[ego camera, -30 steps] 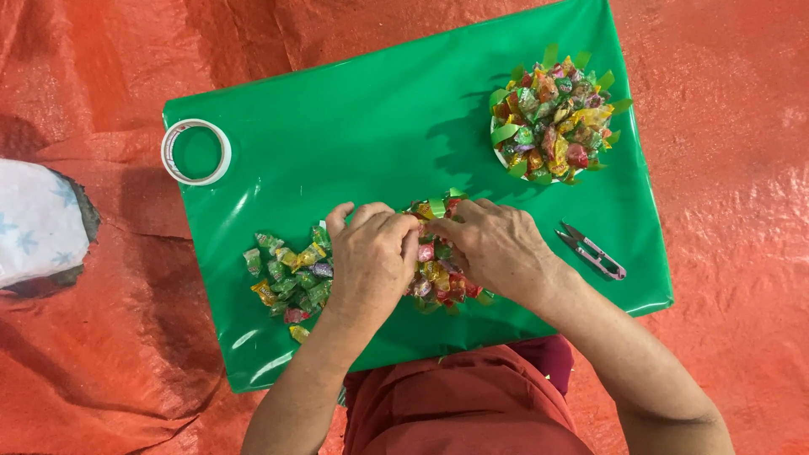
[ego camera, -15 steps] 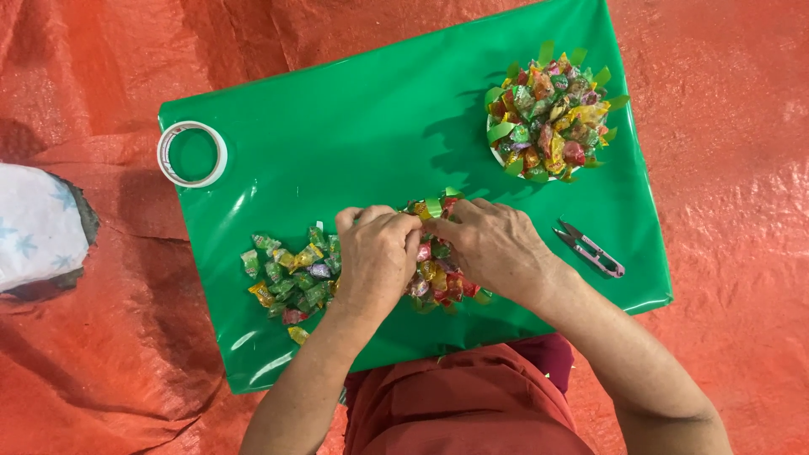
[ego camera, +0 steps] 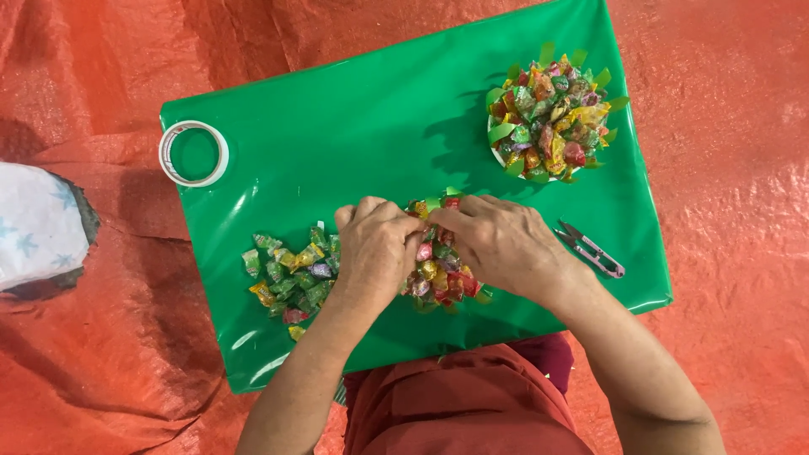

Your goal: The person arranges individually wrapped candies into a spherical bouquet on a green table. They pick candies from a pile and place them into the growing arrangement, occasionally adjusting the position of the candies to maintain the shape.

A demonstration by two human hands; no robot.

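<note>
Left hand (ego camera: 377,246) and right hand (ego camera: 501,244) sit where they sat half a second back, knuckles up over the candy cluster (ego camera: 438,274), with only a slight shuffle of the fingers since then; from that I judge the work on the cluster to be fine fingertip handling, not a move elsewhere. Both hands are curled, fingertips meeting at the far edge of the cluster near a green strip (ego camera: 432,204); I read them as pinching wrapped candies there, though the fingertips hide exactly what each has hold of. I see the cluster near the middle of the green sheet (ego camera: 379,118), between the two hands; the loose pile of wrapped candies (ego camera: 291,274) lies just left of the left hand, partly under the wrist. Far right sits a finished candy bouquet (ego camera: 549,122) with green strips round its rim; a tape roll (ego camera: 193,152) lies far left; small snips (ego camera: 590,249) rest just right of the right wrist, close enough to catch a sleeve; nothing else crowds the hands.
</note>
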